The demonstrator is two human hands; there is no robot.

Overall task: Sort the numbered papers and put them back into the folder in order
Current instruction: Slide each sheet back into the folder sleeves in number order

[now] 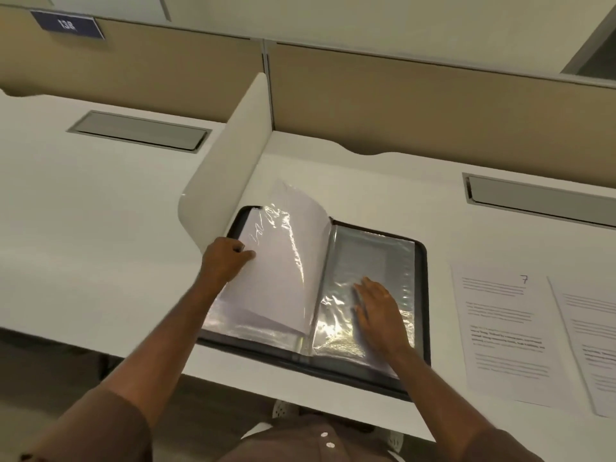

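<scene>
Dark zip-edged display folder (422, 295) open flat on white table (350, 161), clear glossy plastic sleeves inside; left stack holding white sheets (283, 261), right sleeve (363, 255) empty-looking, crinkled, reflective. Left hand (225, 260) grip pinching raised sleeve edge at folder's left side. Right hand (378, 310) flat, fingers straight, pressing right sleeve. White printed paper marked 7 (500, 328) just right of folder, second printed sheet (590, 345) beside it.

A long white counter (100, 195) with a curved white divider panel (230, 155), tan fabric partition walls (400, 105), grey cable hatches (140, 131) and a dark blue number sign (67, 25).
</scene>
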